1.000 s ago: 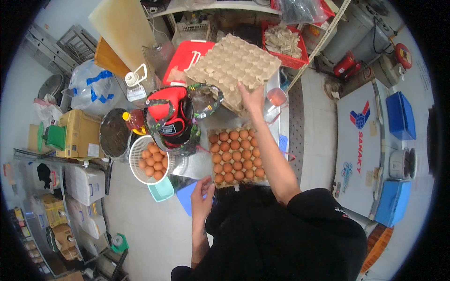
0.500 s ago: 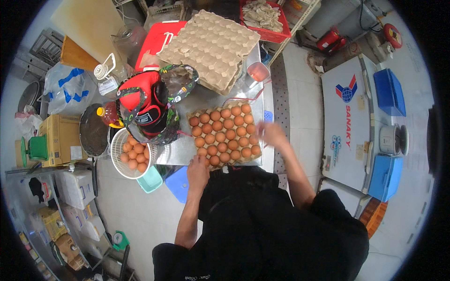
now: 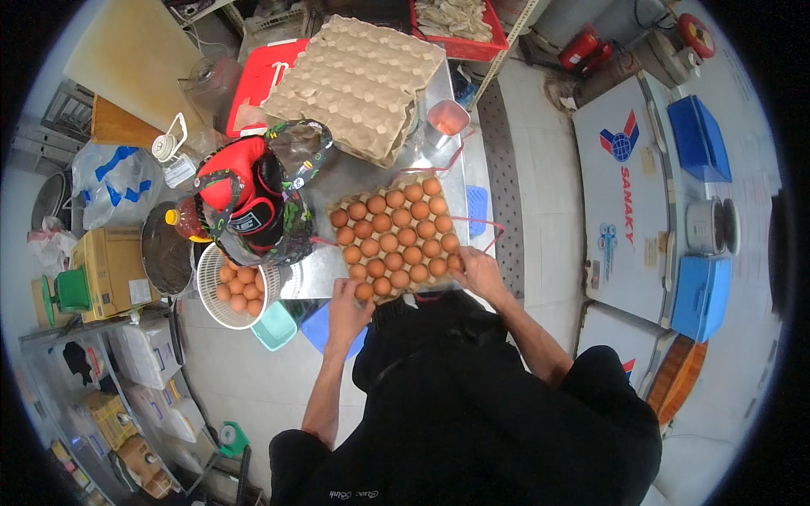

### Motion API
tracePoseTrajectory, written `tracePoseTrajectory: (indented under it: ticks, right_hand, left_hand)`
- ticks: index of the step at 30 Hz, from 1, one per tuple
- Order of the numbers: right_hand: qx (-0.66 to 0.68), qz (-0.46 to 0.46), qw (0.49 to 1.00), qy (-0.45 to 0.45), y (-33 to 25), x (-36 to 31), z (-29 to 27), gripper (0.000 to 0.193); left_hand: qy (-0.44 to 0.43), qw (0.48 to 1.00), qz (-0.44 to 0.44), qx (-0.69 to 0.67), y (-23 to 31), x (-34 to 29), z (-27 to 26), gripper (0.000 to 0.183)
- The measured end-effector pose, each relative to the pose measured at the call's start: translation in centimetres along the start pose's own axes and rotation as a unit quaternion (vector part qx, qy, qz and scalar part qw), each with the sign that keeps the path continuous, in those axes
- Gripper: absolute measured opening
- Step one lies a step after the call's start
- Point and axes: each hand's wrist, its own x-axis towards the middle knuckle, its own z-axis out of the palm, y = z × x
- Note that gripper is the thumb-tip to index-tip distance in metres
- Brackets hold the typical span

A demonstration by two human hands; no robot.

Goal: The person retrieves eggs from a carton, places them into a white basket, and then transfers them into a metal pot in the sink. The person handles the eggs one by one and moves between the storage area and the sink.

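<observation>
In front of me on the metal table lies a grey-brown pulp egg tray (image 3: 410, 178), filled with rows of brown eggs (image 3: 391, 242). My left hand (image 3: 348, 309) is closed on its near left corner, fingertips beside a corner egg. At the near right corner my right hand (image 3: 479, 272) grips the tray's edge, with fingertips against an egg. A thin pink string (image 3: 481, 223) makes an angled loop past the tray's right side, and another bit shows at its left. The string's run beneath the tray is hidden.
A white basket (image 3: 203, 294) of eggs stands left of the tray. Behind it sits a red and black patterned bag (image 3: 245, 198). Stacked bare egg trays (image 3: 354, 84) and a plastic cup (image 3: 447, 120) occupy the far side. A white chest freezer (image 3: 620, 202) stands at right.
My right hand, blurred beside the tray's right edge before, has come down to the near right corner. A string loop now sticks out on that side. The whole view has shifted slightly.
</observation>
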Motion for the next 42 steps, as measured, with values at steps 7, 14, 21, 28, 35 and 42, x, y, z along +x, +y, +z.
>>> tracePoseTrajectory:
  ticks: [7, 14, 21, 28, 35, 42]
  right_hand:
    - [0.705, 0.270, 0.655, -0.015, -0.3, -0.8, -2.9, 0.027]
    - [0.333, 0.273, 0.896, -0.111, -3.6, 1.6, -1.0, 0.043]
    - [-0.073, 0.079, 0.993, -0.048, -4.9, 1.1, 1.6, 0.056]
    - [0.017, 0.142, 0.988, -0.063, -5.1, 1.6, 0.0, 0.048]
    - [0.521, 0.190, 0.771, -0.313, -11.6, 3.7, -2.5, 0.043]
    - [0.399, -0.059, 0.859, -0.314, -33.6, 12.5, 11.3, 0.053]
  left_hand:
    - [-0.048, 0.894, -0.302, -0.327, -0.5, 0.7, 2.9, 0.028]
    - [-0.018, 0.986, -0.053, 0.157, 2.8, -0.1, 5.1, 0.042]
    - [-0.044, 0.976, 0.009, 0.211, 1.4, 0.4, 4.9, 0.049]
    - [0.029, 0.936, -0.182, -0.300, 0.4, -0.6, 1.5, 0.037]
    - [0.272, 0.631, -0.250, -0.682, -4.6, -3.1, -8.2, 0.045]
    - [0.399, 0.870, -0.258, -0.130, -14.4, 1.2, -16.5, 0.045]
